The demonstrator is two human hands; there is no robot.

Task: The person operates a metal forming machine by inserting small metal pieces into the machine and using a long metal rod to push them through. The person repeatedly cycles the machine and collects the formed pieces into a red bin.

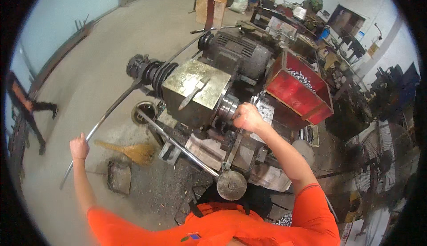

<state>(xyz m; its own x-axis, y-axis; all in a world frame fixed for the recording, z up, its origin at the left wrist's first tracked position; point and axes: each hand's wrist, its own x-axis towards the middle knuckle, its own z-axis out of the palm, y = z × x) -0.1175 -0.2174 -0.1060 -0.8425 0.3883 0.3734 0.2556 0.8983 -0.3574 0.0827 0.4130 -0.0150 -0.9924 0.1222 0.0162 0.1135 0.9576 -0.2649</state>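
At the left, my left hand (79,147) is closed around a long bare metal rod (108,114). The rod slants up from the floor side to the rear end of a lathe's spindle. My right hand (247,118) is closed at the front of the shiny round chuck (227,106); whatever lies between its fingers is hidden. Between the two hands sits the lathe's headstock (175,79), and a flat brush (190,98) lies across its oily top. Below the chuck, a handle with a round disc (231,185) stands close to my body.
A red bin (296,97) of small metal pieces stands beyond my right hand, beside a motor (240,54). A broom (141,153) and a dustpan (119,178) lie on the floor. Another person (27,106) is at the far left; a fan (386,150) stands right.
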